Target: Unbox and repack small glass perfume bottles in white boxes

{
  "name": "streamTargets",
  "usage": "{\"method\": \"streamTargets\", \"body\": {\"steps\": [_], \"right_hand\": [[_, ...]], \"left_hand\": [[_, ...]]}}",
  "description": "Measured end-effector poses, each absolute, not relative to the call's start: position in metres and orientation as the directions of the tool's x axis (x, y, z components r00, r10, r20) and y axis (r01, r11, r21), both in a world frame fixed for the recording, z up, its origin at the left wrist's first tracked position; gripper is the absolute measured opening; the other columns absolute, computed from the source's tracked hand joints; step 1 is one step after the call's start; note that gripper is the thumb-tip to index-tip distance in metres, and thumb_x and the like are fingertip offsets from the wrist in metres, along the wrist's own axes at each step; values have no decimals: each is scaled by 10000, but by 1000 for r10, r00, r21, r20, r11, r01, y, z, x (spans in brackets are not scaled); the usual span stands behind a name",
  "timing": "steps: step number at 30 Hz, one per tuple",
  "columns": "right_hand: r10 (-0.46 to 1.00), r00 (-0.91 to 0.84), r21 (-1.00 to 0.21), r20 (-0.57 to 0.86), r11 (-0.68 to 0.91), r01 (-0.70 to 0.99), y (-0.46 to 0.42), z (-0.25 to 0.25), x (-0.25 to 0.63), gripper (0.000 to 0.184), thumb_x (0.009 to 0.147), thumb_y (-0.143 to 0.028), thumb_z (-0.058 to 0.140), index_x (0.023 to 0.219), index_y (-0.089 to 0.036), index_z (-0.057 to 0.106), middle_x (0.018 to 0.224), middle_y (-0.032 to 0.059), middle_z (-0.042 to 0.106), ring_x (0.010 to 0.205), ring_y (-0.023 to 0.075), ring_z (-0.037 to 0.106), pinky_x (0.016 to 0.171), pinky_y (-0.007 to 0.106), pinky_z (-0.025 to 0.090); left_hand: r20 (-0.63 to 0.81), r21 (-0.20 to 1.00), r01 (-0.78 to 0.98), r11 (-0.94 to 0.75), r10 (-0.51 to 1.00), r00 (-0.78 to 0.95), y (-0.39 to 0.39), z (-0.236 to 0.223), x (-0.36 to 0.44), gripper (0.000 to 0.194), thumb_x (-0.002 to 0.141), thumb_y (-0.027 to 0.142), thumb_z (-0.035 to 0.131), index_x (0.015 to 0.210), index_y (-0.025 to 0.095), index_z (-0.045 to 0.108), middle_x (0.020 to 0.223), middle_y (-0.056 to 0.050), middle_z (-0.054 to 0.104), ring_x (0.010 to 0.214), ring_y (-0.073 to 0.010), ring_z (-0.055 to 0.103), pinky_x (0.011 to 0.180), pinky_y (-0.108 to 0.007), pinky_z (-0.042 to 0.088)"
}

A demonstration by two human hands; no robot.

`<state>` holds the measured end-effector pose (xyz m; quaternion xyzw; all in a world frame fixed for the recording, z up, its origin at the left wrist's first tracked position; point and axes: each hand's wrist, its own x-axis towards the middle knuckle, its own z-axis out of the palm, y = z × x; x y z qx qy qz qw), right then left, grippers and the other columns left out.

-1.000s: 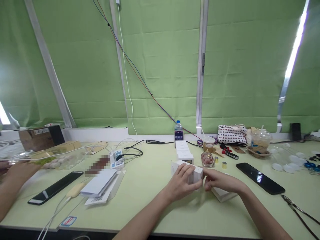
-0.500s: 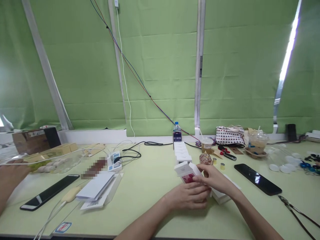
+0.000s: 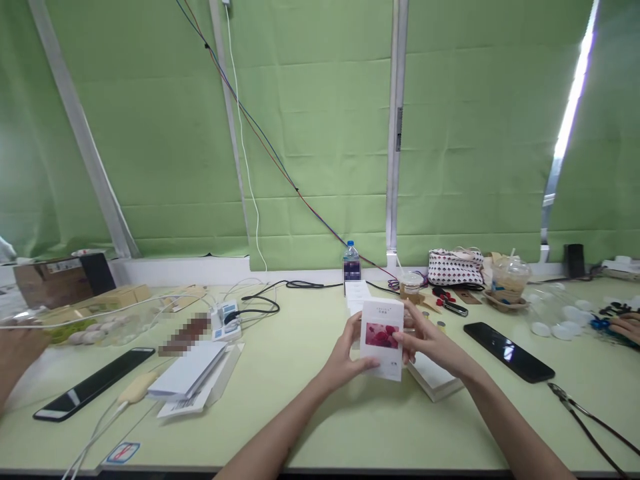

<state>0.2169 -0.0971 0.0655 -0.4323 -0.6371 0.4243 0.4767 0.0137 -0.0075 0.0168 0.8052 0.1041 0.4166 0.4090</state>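
A small white box (image 3: 383, 357) with a pink-red picture on its front stands upright between my hands, above the table. My left hand (image 3: 345, 353) grips its left side, thumb across the lower front. On the right side, my right hand (image 3: 433, 340) pinches it with fingertips at the picture's edge. Below my right wrist a flat white box (image 3: 436, 377) lies on the table. Behind the held box runs a row of white boxes (image 3: 357, 291), partly covered by it.
To the right lie a black phone (image 3: 509, 351) and pliers (image 3: 560, 393). A drink cup (image 3: 410, 285) and a water bottle (image 3: 351, 260) stand behind. Papers (image 3: 187, 370), another phone (image 3: 95, 383) and a power strip (image 3: 227, 320) are leftward. Other people's hands (image 3: 20, 357) show at both edges.
The white box has turned from lying sideways to upright, its picture now facing me. My left hand has shifted to its left side. Another person's hand has appeared at the right edge.
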Motion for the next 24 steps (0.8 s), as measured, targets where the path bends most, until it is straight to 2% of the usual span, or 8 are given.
{"method": "streamTargets", "body": {"steps": [4,5,7,10,13,16,19,24], "right_hand": [[952,-263,-953,155,214,213,-96,65,220,567,752,-487,673,1156,-251,351,905,18,641,553,116,618,470,223,464],[950,-277,-952,141,206,224,-96,64,221,543,752,-482,674,1121,-255,347,914,14,638,545,113,624,452,212,456],[946,-301,-952,124,199,233,-96,64,224,500,758,-479,667,1067,-263,339,973,15,617,556,116,646,431,200,454],[943,-315,-955,110,188,229,-95,60,225,451,771,-485,651,1013,-265,341,1018,13,587,635,138,683,460,204,482],[937,-340,-964,82,161,211,-92,54,226,455,773,-543,627,987,-252,349,917,5,625,710,180,705,497,214,500],[931,-362,-982,38,102,159,-88,47,229,480,822,-680,427,952,-220,385,782,30,673,693,209,713,474,222,495],[943,-333,-991,0,45,127,-85,42,233,539,843,-716,301,885,-194,432,738,65,698,605,200,707,406,203,459],[970,-238,-994,-43,-17,109,-80,37,237,439,833,-635,467,885,-199,454,786,60,708,554,183,699,365,194,446]], "left_hand": [[476,868,-287,-405,514,714,-13,23,13,918,755,444,691,1446,254,117,1278,-149,548,1111,-283,570,923,-418,461],[469,871,-279,-404,518,716,-13,25,12,884,767,437,680,1446,257,143,1280,-143,550,1109,-279,572,919,-409,462],[475,851,-218,-477,525,706,-13,29,10,754,768,408,684,1398,249,301,1290,-124,548,1114,-272,564,925,-394,455],[511,779,-122,-615,510,692,-11,29,9,517,738,370,711,1189,200,521,1189,-99,611,1044,-251,593,901,-369,462],[511,765,-69,-641,538,670,-8,23,9,434,718,355,727,1060,195,513,943,-45,678,864,-205,638,792,-332,496],[494,787,-50,-615,580,648,-7,16,11,405,715,351,733,978,207,460,780,9,657,736,-166,630,714,-291,498],[483,798,-50,-601,586,650,-7,12,13,367,726,371,723,899,206,444,772,10,627,733,-159,622,684,-274,503],[466,801,-40,-598,581,667,-5,12,15,393,670,434,754,814,191,480,861,-22,604,861,-198,608,741,-312,520]]}}
